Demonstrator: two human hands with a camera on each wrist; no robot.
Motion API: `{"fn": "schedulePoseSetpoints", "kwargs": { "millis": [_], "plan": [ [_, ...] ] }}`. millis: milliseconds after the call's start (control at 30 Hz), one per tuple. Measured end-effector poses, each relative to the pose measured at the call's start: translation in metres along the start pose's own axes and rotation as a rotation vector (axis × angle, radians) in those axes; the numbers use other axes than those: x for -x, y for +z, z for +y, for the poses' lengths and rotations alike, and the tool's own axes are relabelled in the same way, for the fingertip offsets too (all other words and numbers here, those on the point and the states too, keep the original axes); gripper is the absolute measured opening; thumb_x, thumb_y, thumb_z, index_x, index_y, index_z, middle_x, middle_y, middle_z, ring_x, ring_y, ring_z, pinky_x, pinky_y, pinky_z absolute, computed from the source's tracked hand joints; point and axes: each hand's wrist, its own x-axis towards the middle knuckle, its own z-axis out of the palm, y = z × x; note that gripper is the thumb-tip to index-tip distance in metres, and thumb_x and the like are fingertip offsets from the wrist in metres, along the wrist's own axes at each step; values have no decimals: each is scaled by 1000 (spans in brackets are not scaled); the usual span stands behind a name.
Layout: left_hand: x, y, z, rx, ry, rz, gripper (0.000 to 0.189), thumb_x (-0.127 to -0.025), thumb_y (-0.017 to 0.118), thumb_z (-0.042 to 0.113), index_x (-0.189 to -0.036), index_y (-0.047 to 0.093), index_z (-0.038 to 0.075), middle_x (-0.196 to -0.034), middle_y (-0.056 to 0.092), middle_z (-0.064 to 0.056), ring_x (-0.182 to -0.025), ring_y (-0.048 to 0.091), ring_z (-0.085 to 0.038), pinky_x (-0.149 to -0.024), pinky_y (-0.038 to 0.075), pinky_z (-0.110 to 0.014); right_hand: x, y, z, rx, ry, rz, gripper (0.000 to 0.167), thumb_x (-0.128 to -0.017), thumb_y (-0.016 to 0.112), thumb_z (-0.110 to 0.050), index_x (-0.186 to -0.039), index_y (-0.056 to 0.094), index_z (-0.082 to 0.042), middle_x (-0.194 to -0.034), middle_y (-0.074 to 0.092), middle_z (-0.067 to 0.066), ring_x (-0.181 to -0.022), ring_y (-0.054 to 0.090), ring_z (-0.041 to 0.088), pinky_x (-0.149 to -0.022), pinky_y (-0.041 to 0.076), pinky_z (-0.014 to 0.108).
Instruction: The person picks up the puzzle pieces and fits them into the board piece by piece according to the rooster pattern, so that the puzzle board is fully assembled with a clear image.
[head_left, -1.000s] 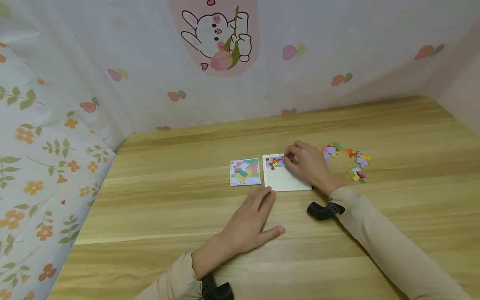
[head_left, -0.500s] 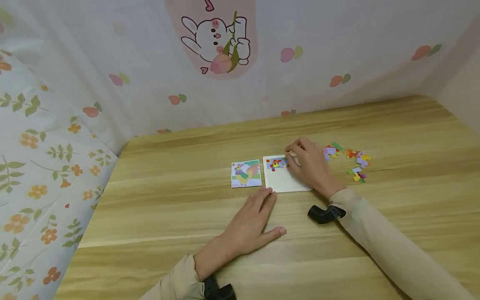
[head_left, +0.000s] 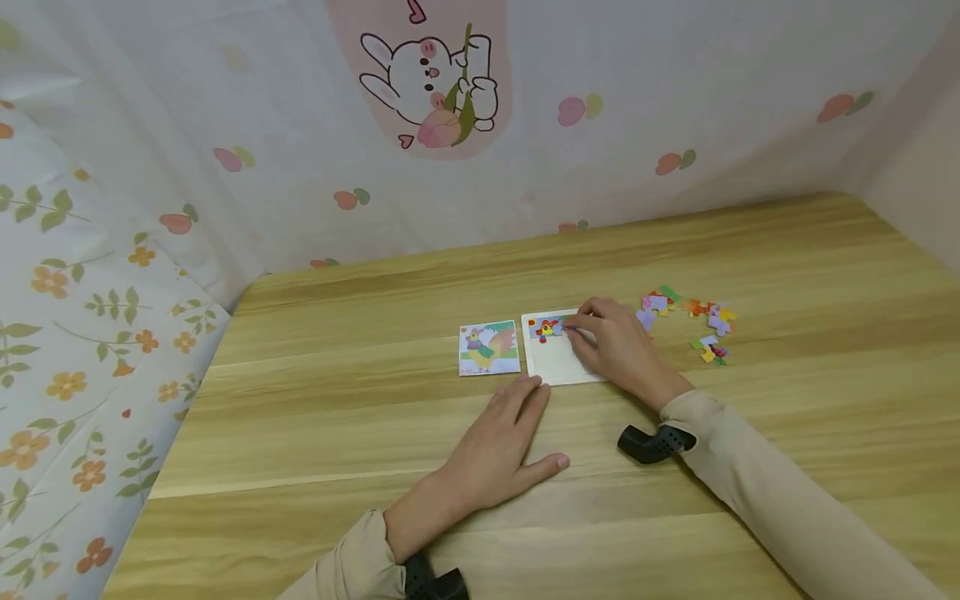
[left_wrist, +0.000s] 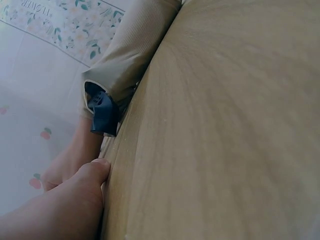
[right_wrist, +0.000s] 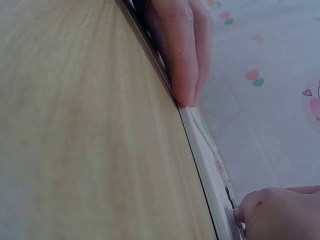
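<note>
My left hand (head_left: 491, 450) lies flat on the table with fingers straight, its fingertips at the near-left corner of a white puzzle tray (head_left: 558, 367). In the right wrist view, the left fingers (right_wrist: 182, 60) touch the tray's edge. A few joined puzzle pieces (head_left: 545, 328) with a bird's head fill the tray's upper left. Over the tray's upper right, my right hand (head_left: 618, 346) pinches a small puzzle piece between thumb and index finger, against the joined pieces; the hand hides most of that piece. Left of the tray lies a square picture card (head_left: 490, 348) of a rooster.
Loose puzzle pieces (head_left: 720, 318) lie scattered right of the tray, several around the right hand's far side and a small cluster (head_left: 709, 350) nearer. A patterned curtain (head_left: 300, 125) hangs behind the wooden table (head_left: 337, 400). Both wrists carry black camera mounts (head_left: 654, 444).
The right hand lifts slightly toward the back, then comes down and left, its fingertips now nearer the joined pieces. A lilac piece beside it comes into view. The left hand stays put.
</note>
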Motion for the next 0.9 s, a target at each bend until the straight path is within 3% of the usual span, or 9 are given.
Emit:
{"fn": "schedulePoseSetpoints", "kwargs": {
  "millis": [267, 667, 900],
  "plan": [
    [2, 2, 1, -12, -6, -5, 75, -93, 43, 55, -141, 32, 0, -142, 30, -14, -136, 21, -21, -110, 20, -37, 5, 1, 0, 24, -16, -48, 19, -81, 64, -5, -97, 72, 0, -92, 62, 11, -77, 54, 26, -68, 44, 41],
    [0, 1, -1, -24, -5, 15, 72, -93, 44, 53, -141, 33, 0, -141, 31, -13, -134, 24, -19, -110, 22, -37, 1, 0, 2, 68, 1, -69, 16, -82, 67, -2, -97, 73, -2, -92, 63, 11, -77, 55, 28, -65, 42, 41],
    [0, 0, 0, -16, -8, 9, 72, -93, 44, 53, -141, 32, 0, -141, 31, -14, -136, 22, -20, -109, 23, -38, 0, -2, 0, 35, 14, -60, 15, -82, 66, -2, -96, 72, 0, -93, 62, 13, -81, 55, 29, -69, 44, 42]
  ]
}}
